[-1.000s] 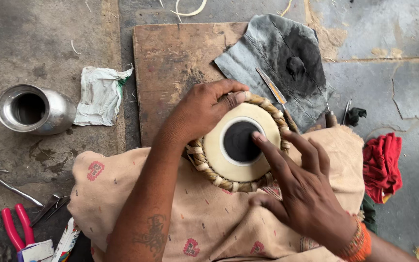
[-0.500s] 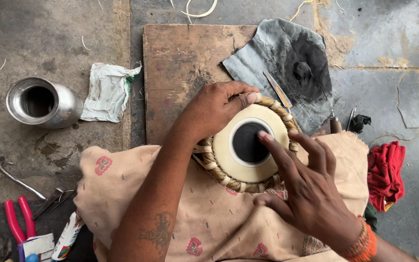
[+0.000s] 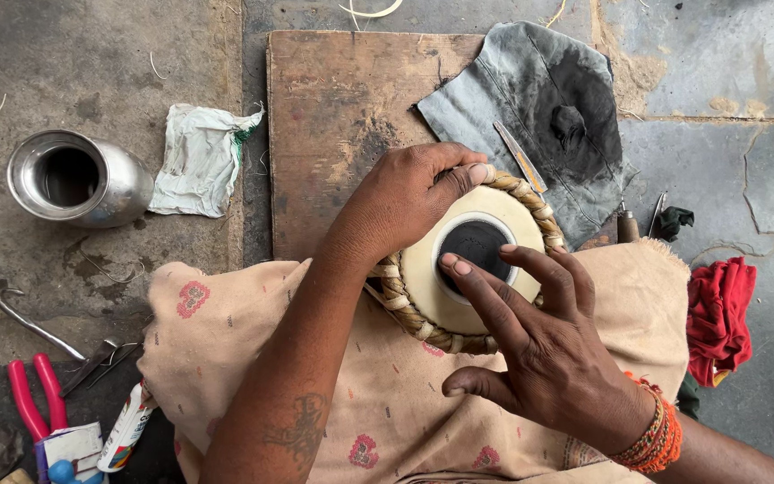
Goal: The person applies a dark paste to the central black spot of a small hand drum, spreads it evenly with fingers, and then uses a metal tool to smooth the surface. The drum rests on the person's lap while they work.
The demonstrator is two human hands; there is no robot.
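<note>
Steel pot (image 3: 78,179) w/ dark inside

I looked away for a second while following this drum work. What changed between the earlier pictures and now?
Very little. The right hand slid its fingertips a little leftward across the black centre patch of the drum head, now resting at the patch's left edge. The left hand kept gripping the braided rim from above. The steel pot, wooden board and red pliers stayed put.
</note>
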